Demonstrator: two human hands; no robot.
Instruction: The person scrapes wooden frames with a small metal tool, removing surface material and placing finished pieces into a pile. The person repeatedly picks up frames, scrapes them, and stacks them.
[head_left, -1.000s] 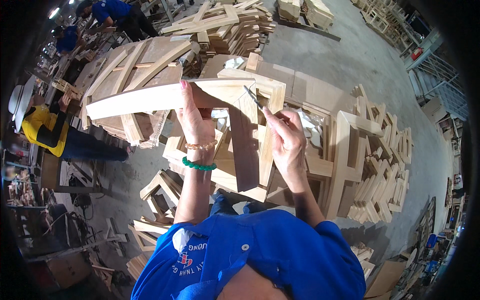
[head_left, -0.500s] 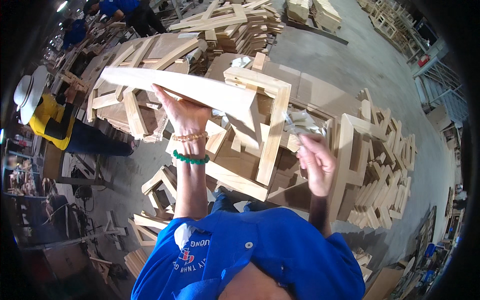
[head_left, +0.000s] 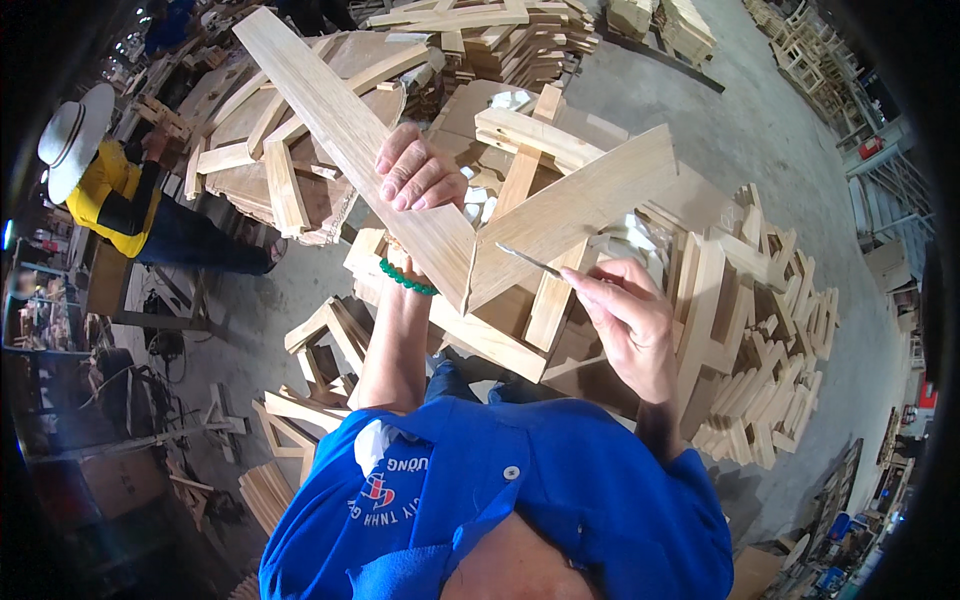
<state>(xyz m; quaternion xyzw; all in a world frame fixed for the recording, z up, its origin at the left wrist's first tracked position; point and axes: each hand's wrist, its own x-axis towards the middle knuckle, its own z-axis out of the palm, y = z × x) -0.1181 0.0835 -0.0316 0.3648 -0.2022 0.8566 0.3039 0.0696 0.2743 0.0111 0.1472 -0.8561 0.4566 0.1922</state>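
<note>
An L-shaped wooden frame piece (head_left: 345,115) is held up in my left hand (head_left: 418,172), the fingers wrapped over the edge of its long arm. Its two boards meet at a mitred corner, where a pale line of filler or glue runs along the joint. In my right hand (head_left: 632,318) is a thin metal spatula (head_left: 528,259), pinched between thumb and fingers. The blade's tip, with a whitish dab on it, lies at the shorter board, just right of the joint. Below the piece, more wooden frames (head_left: 488,352) rest on a cardboard-covered stack.
White crumpled scraps (head_left: 632,240) lie near my right hand. Stacked wooden frames (head_left: 770,350) stand to the right, and angled frames (head_left: 335,335) lie at lower left. A cardboard-topped pile (head_left: 330,200) holds more pieces. A person in yellow (head_left: 115,205) works at the far left.
My left hand has turned the wooden piece over, so its flat face and corner joint now show. My right hand has brought the spatula from the white scraps to the joint.
</note>
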